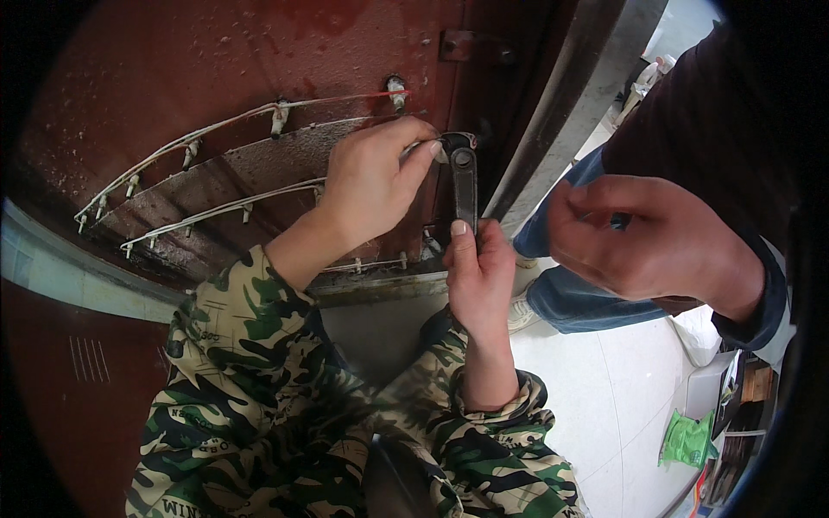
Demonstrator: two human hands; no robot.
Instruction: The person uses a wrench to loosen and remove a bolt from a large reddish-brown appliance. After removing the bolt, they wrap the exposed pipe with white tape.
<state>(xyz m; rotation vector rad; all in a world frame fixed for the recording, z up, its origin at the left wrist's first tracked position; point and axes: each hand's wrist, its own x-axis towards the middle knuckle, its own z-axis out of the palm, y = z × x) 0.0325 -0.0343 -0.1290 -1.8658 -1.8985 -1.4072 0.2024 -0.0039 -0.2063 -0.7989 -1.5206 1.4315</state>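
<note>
My right hand [480,269] is closed round the lower end of a dark metal wrench-like tool [465,186], thumb lying along its handle. The tool stands upright in front of a red-brown metal panel, its rounded head at the top. My left hand [377,173] reaches to that head, thumb and forefinger pinched together. A small pale piece shows at those fingertips, too small to name. Left of my hands, thin pale wires [216,119] run between several heater-like terminals [280,118] on the panel [345,43]. One terminal [396,93] sits just above my left hand.
Close on the right is another person's hand [656,237], fingers curled, below a dark sleeve. That person's jeans [570,298] and a shoe are behind it. A metal frame edge [570,112] slants beside the tool. A green bag [688,439] lies among items at lower right.
</note>
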